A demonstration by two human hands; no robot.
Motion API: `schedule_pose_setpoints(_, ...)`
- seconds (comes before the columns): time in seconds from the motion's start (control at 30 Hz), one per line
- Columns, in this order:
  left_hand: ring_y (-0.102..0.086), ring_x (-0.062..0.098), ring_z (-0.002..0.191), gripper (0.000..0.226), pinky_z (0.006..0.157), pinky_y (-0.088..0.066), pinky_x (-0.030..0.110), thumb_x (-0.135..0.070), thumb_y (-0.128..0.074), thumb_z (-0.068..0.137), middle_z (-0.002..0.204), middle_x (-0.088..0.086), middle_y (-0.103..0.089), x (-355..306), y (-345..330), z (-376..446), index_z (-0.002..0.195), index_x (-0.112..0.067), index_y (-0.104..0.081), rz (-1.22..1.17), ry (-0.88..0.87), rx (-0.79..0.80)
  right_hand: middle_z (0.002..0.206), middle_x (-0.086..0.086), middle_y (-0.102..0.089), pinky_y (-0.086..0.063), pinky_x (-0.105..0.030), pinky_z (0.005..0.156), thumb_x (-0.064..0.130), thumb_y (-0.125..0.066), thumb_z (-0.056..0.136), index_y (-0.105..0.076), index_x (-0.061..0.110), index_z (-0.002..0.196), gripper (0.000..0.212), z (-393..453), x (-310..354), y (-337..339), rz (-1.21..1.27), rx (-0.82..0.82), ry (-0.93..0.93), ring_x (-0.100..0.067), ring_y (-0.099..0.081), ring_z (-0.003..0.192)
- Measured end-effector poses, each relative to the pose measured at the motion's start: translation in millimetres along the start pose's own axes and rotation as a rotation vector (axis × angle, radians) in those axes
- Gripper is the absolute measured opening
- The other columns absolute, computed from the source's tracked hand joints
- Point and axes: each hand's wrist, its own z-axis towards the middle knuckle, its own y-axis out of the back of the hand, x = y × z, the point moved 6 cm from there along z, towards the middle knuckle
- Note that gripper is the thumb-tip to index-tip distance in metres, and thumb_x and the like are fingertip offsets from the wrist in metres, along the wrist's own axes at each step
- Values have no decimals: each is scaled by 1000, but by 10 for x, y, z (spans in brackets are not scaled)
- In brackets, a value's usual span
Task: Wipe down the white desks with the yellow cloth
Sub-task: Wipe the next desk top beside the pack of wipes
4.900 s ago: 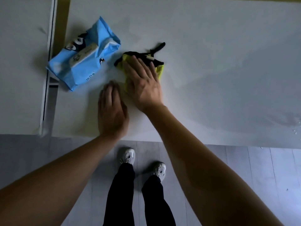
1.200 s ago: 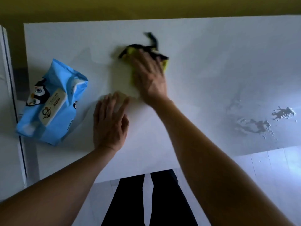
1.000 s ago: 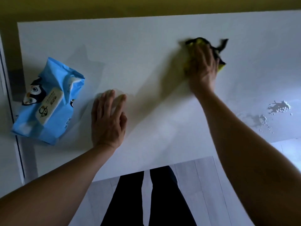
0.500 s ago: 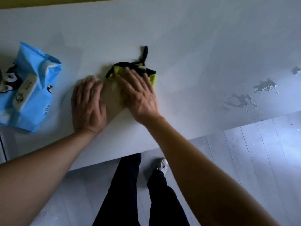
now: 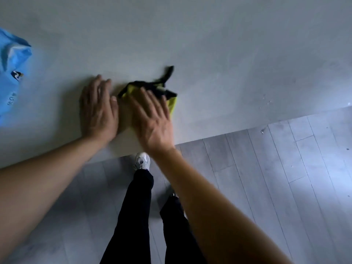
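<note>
The yellow cloth [image 5: 172, 105] is a soft, crumpled fabric piece with black edging and a black strap that trails away from the person across the desk top. It lies on the white desk [image 5: 209, 44], near the front edge, and most of it is covered by the right hand [image 5: 152, 119]. The right hand presses flat on the cloth, palm down, with fingers straight and slightly spread; the outline is blurred. The left hand [image 5: 98, 109] rests flat on the bare desk surface just beside the cloth, fingers straight and close together, thumb near the cloth's left edge; whether the thumb touches it cannot be told. The desk top is smooth, matte and uniformly pale, with a straight front edge running diagonally through the view. A few small droplets [image 5: 267, 100] sit on the surface towards the right. A blue plastic pack [image 5: 13, 77], glossy and creased, with printed markings, lies at the far left of the desk, well apart from both hands. Below the desk edge the floor [image 5: 276, 178] is grey wood-grain planking. Black trousers and a white shoe [image 5: 142, 161] are visible beneath the arms.
</note>
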Motion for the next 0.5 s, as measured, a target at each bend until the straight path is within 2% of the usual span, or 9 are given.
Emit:
schedule_pose_setpoints(0.1, -38, 40, 149, 46, 124, -25, 48, -23, -36, 109, 161, 19, -41, -393, -153, -74, 151, -7, -49, -35, 34, -15, 161, -8, -36, -17, -50, 124, 35, -58, 97, -48, 22, 151, 56, -159, -64, 54, 21, 43, 69, -24, -30, 151)
schedule_pose_setpoints(0.17, -36, 41, 150, 48, 127, -20, 49, -25, -40, 107, 162, 19, -41, -547, -236, -128, 151, -8, -49, 1, 50, -37, 159, -9, -40, -20, -50, 123, 31, -58, 96, -51, 21, 148, 54, -204, -419, 227, 15, 3, 22, -25, -33, 150)
schedule_pose_setpoints(0.3, -31, 41, 153, 55, 129, -15, 51, -27, -39, 103, 165, 16, -37, -572, -286, -140, 155, -10, -44, 59, 70, -38, 153, -12, -47, -30, -55, 115, 21, -54, 92, -58, 16, 142, 50, -427, -1657, 906, -69, -219, -229, -28, -40, 144)
schedule_pose_setpoints(0.37, -30, 41, 153, 55, 129, -15, 52, -27, -39, 104, 165, 16, -37, -568, -294, -139, 156, -10, -43, 63, 65, -41, 154, -13, -46, -29, -55, 117, 20, -51, 96, -55, 17, 144, 49, -531, -2207, 1235, -129, -273, -360, -28, -39, 145)
schedule_pose_setpoints(0.43, -29, 41, 154, 55, 129, -14, 51, -27, -39, 104, 166, 16, -36, -560, -302, -136, 156, -10, -43, 60, 66, -44, 160, -10, -38, -20, -53, 122, 28, -39, 101, -48, 23, 150, 50, -552, -2467, 1368, -155, -287, -525, -25, -30, 149)
schedule_pose_setpoints(0.5, -29, 41, 154, 54, 129, -14, 51, -26, -39, 104, 166, 16, -35, -547, -297, -151, 156, -11, -43, 56, 68, -54, 161, -9, -36, -16, -53, 123, 31, -37, 101, -45, 23, 152, 52, -545, -2379, 1326, -179, -314, -608, -25, -29, 150)
